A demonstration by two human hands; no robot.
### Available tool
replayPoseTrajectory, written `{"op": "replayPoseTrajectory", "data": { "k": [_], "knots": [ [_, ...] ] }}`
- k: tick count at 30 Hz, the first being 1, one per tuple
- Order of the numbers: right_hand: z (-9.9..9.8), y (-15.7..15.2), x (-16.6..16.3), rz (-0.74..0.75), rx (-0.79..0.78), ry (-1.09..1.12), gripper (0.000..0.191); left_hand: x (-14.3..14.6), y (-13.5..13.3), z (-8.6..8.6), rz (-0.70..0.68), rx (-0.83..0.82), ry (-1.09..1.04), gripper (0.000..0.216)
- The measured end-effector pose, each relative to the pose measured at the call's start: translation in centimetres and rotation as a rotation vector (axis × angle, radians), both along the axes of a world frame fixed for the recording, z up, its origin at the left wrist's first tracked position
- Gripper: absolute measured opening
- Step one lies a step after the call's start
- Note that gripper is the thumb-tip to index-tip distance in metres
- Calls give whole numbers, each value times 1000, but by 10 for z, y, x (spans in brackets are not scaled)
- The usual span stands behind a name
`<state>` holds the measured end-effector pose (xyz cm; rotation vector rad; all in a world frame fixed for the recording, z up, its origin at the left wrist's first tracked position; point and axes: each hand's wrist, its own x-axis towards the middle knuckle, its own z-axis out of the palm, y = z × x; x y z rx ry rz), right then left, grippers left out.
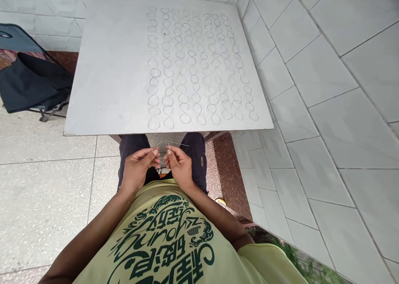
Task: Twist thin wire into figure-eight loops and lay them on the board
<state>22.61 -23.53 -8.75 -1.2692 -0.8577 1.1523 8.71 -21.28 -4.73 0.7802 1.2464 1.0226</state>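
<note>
A thin silvery wire [178, 143], curved into a loop with one loose end pointing right, is held in front of my lap. My left hand [139, 164] pinches the loop's left side between thumb and fingertips. Opposite it, my right hand [179, 164] pinches the wire on the right, close to the left fingertips. Just beyond both hands is the near edge of a white tabletop [102, 80]. Rows of thin figure-eight and S-shaped wire pieces [185, 113] lie across its middle and right side.
At the left stands a folding chair [21, 37] with a dark cloth [34, 82] on it. A tiled wall [311, 109] runs along the right, beside a brown ledge [233, 176]. Speckled floor [46, 201] extends at the left. My legs [134, 140] reach under the table.
</note>
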Motion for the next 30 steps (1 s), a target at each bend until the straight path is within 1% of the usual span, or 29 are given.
{"op": "replayPoseTrajectory", "data": {
  "k": [2, 3, 5, 8, 12, 17, 23, 27, 30],
  "knots": [
    [-4, 1, 3, 4, 16, -46, 30, -1, 1, 0, 11, -130, -168, 34],
    [-6, 1, 5, 21, 33, -85, 29, -2, 2, 0, 5, -179, -214, 36],
    [-9, 2, 9, 83, 78, -174, 28, -6, 5, -3, -21, -237, -253, 38],
    [-10, 3, 13, 179, 135, -255, 27, -11, 8, -7, -49, -265, -264, 39],
    [-5, 4, 19, 257, 183, -341, 27, -15, 10, -14, -67, -258, -240, 40],
    [1, 5, 24, 325, 261, -551, 30, -15, 10, -21, -89, -208, -160, 42],
    [-1, 3, 24, 374, 292, -716, 32, -13, 8, -25, -97, -204, -126, 43],
    [-5, 2, 21, 386, 282, -720, 32, -10, 4, -26, -68, -163, -111, 37],
    [-7, 0, 15, 365, 257, -604, 30, -7, 3, -24, -9, -126, -85, 32]
  ]
}}
